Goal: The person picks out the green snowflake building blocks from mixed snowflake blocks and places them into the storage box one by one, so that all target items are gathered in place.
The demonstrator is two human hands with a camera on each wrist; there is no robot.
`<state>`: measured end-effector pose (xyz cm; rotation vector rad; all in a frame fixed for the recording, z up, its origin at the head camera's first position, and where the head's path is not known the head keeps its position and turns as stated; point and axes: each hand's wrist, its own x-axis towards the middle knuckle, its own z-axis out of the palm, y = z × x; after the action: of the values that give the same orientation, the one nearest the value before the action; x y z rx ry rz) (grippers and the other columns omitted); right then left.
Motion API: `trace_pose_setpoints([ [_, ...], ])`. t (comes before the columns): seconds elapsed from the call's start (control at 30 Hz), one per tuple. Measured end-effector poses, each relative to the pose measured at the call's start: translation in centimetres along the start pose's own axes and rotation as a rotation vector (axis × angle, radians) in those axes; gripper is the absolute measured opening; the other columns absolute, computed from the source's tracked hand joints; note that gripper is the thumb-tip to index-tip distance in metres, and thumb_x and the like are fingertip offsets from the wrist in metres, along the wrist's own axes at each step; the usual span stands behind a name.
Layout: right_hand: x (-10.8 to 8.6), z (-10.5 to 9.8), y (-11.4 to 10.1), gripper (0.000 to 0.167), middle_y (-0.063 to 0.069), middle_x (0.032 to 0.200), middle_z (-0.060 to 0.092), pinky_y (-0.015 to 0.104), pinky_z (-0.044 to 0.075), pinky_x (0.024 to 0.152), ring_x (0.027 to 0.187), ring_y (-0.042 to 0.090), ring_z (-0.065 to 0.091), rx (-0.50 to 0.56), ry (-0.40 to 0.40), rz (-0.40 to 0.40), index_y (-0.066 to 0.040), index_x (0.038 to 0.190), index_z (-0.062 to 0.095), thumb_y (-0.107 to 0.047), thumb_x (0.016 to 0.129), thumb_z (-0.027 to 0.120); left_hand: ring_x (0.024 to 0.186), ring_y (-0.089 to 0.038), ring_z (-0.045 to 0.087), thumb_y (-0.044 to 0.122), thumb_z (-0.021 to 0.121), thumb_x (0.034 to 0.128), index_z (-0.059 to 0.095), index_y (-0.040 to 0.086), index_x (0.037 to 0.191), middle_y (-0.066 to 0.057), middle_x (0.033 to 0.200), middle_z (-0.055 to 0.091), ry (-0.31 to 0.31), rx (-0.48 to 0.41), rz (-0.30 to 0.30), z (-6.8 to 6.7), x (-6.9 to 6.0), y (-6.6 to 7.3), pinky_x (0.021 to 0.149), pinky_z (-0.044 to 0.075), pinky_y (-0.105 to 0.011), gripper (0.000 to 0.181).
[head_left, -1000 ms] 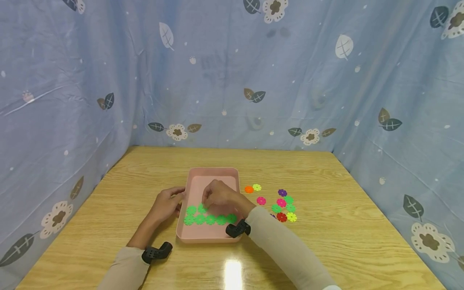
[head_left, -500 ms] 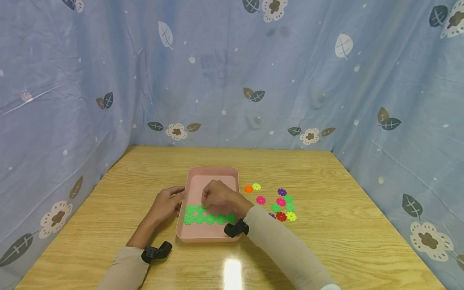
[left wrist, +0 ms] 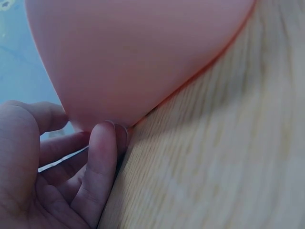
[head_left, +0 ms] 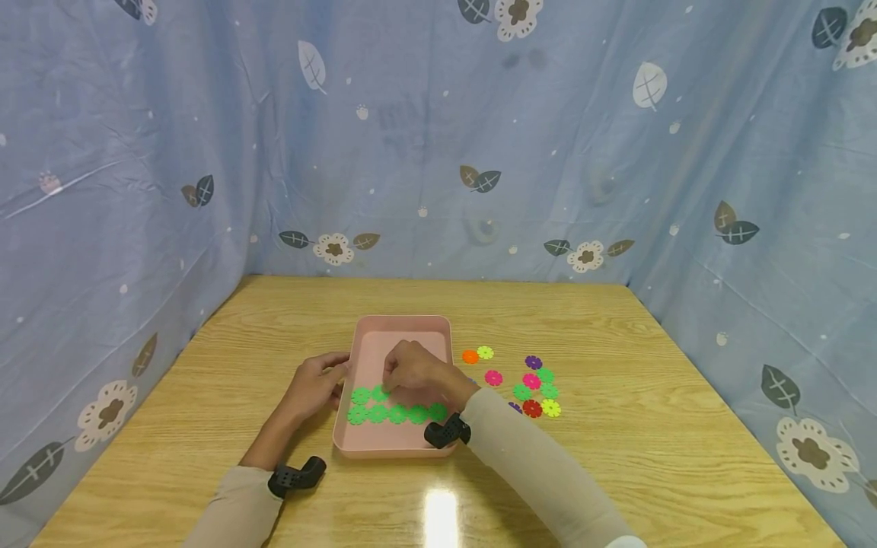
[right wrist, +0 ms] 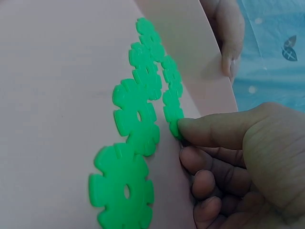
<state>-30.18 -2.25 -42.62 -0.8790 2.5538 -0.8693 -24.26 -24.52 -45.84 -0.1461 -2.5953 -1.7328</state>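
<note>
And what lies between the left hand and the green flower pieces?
The pink tray's side wall stands between them; the head view shows it.

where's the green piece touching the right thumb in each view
Head: the green piece is left of centre and below the middle, in the pink tray, at the fingertips of the right hand.
Left wrist: not in it.
Right wrist: just right of centre, about halfway down, at the thumb tip.
Shared landmark: the pink tray, seen in all three.
</note>
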Motion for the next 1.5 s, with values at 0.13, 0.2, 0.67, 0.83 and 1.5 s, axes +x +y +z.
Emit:
trace_pose_setpoints([
  [0.13, 0.0, 0.0, -0.2, 0.020, -0.007, 0.071, 0.067, 0.023, 0.047, 0.065, 0.071, 0.010, 0.052, -0.015, -0.001, 0.014, -0.017, 0.068, 0.072, -0.016, 0.087, 0.079, 0.066, -0.024, 0.071, 0.024, 0.052, 0.1059, 0.055, -0.003, 0.141, -0.023, 0.111, 0.070, 0.005, 0.001, 0.000, -0.2, 0.0, 0.0, 0.056, 0.060, -0.033, 0.045],
  [0.2, 0.0, 0.0, -0.3, 0.020, -0.008, 0.071, 0.067, 0.023, 0.047, 0.065, 0.071, 0.009, 0.053, -0.018, 0.000, 0.018, -0.017, 0.068, 0.073, -0.017, 0.086, 0.080, 0.066, -0.023, 0.071, 0.024, 0.052, 0.1060, 0.055, -0.003, 0.141, -0.024, 0.113, 0.069, 0.008, -0.001, 0.000, -0.2, 0.0, 0.1, 0.056, 0.060, -0.033, 0.045],
  [0.67, 0.0, -1.1, -0.5, 0.018, -0.003, 0.067, 0.067, 0.022, 0.044, 0.060, 0.064, 0.010, 0.052, 0.072, -0.003, -0.026, -0.012, 0.071, 0.075, -0.019, 0.087, 0.080, 0.066, -0.023, 0.071, 0.025, 0.053, 0.1059, 0.055, -0.003, 0.141, -0.025, 0.113, 0.069, 0.020, -0.006, -0.004, -0.7, -0.1, 0.3, 0.056, 0.060, -0.033, 0.046],
  [0.83, -0.4, -1.9, 0.3, 0.014, 0.005, 0.072, 0.067, 0.023, 0.042, 0.057, 0.063, 0.014, 0.053, 0.235, -0.009, -0.025, -0.004, 0.075, 0.072, -0.009, 0.087, 0.075, 0.065, -0.022, 0.070, 0.022, 0.052, 0.1063, 0.054, -0.006, 0.141, -0.025, 0.111, 0.069, 0.035, -0.005, -0.003, -0.7, -0.1, 0.1, 0.054, 0.059, -0.032, 0.045],
  [1.5, -5.6, -8.0, 3.5, 0.010, 0.000, 0.068, 0.056, 0.026, 0.035, 0.051, 0.054, 0.014, 0.038, 0.359, 0.126, 0.002, -0.006, 0.084, 0.067, -0.008, 0.091, 0.074, 0.063, -0.023, 0.069, 0.025, 0.055, 0.1052, 0.056, -0.004, 0.140, -0.021, 0.105, 0.072, 0.021, -0.039, -0.008, 0.0, -0.2, 0.2, 0.054, 0.059, -0.032, 0.045],
])
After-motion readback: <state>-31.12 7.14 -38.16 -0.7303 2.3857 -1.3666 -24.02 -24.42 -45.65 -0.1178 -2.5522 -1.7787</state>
